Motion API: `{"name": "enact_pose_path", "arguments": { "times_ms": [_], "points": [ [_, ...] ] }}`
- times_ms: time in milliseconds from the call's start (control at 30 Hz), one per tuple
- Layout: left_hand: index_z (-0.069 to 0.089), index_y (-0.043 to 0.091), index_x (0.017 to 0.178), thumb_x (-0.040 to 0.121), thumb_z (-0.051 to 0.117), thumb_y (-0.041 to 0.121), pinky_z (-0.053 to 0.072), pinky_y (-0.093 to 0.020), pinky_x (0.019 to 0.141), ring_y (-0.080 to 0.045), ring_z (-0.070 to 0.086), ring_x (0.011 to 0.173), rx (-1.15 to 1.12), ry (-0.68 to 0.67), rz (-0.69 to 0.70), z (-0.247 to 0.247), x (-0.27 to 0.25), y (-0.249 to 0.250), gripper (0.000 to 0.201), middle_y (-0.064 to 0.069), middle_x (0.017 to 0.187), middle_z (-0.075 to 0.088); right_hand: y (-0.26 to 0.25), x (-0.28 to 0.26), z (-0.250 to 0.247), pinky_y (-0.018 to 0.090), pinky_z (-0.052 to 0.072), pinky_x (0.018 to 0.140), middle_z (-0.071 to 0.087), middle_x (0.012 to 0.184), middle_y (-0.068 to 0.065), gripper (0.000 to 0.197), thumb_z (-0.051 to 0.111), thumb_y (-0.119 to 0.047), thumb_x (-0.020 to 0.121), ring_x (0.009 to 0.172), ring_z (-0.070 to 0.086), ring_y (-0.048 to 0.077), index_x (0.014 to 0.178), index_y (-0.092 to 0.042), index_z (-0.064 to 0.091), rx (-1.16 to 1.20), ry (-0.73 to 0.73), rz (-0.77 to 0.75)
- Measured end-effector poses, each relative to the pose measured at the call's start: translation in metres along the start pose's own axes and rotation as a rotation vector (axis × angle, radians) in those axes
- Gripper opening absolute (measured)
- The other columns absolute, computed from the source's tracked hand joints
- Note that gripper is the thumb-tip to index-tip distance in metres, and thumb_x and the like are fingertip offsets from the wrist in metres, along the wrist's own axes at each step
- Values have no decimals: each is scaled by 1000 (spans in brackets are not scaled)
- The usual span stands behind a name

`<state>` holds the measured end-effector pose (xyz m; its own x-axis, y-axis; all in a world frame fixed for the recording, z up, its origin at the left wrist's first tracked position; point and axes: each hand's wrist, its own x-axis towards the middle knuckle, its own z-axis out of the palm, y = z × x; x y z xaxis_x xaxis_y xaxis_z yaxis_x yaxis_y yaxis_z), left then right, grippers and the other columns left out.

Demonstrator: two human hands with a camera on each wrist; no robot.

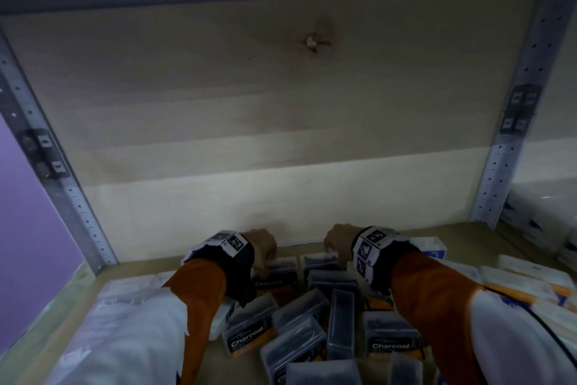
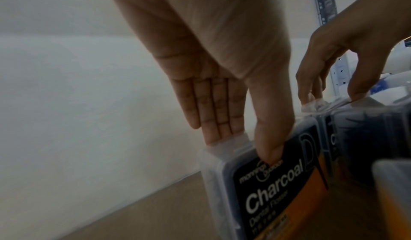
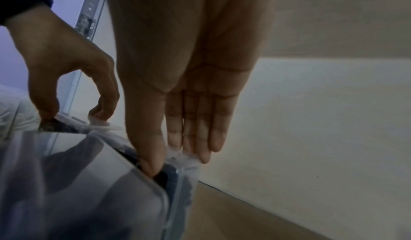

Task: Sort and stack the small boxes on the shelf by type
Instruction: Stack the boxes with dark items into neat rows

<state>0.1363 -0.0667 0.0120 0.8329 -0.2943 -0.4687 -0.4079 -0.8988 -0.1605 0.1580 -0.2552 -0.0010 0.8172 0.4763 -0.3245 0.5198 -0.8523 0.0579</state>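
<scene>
Two clear plastic boxes with black "Charcoal" labels stand side by side at the back of the shelf. My left hand (image 1: 265,248) pinches the left charcoal box (image 1: 276,273) at its top: in the left wrist view the thumb (image 2: 269,149) presses the label of this box (image 2: 278,191) and the fingers (image 2: 213,120) lie behind its tab. My right hand (image 1: 338,244) pinches the right charcoal box (image 1: 321,259) the same way; in the right wrist view the thumb (image 3: 151,159) sits on the front of that box (image 3: 111,200), fingers (image 3: 200,138) behind.
A loose pile of charcoal boxes (image 1: 312,331) lies in front of my hands. White and yellow boxes (image 1: 530,278) fill the right side, clear white packs (image 1: 125,297) the left. A wooden back panel (image 1: 281,134) and metal uprights (image 1: 505,150) close the shelf in.
</scene>
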Motion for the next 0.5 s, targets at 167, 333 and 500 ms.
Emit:
{"name": "enact_pose_path", "arguments": {
  "times_ms": [167,333,500],
  "points": [
    [55,0,126,87,65,23,42,-24,67,-25,58,102,-25,-3,-1,-1,-3,0,47,-14,119,60,-4,2,-1,35,40,102,50,137,22,37,45,-6,98,122,52,33,131,7,49,-18,-8,-15],
    [54,2,128,87,65,25,41,-25,72,-27,58,111,-32,-2,-24,-1,-4,2,48,-15,129,58,-5,2,-1,37,41,102,50,136,23,40,52,-7,95,122,52,33,131,8,49,-38,-16,-12],
    [51,4,132,88,64,28,47,-33,91,-30,55,118,-56,-15,-53,-1,-8,2,52,-15,132,55,-5,-1,-1,38,44,102,52,135,23,41,55,-9,93,121,53,34,131,7,50,-57,-32,-8]
  ]
}}
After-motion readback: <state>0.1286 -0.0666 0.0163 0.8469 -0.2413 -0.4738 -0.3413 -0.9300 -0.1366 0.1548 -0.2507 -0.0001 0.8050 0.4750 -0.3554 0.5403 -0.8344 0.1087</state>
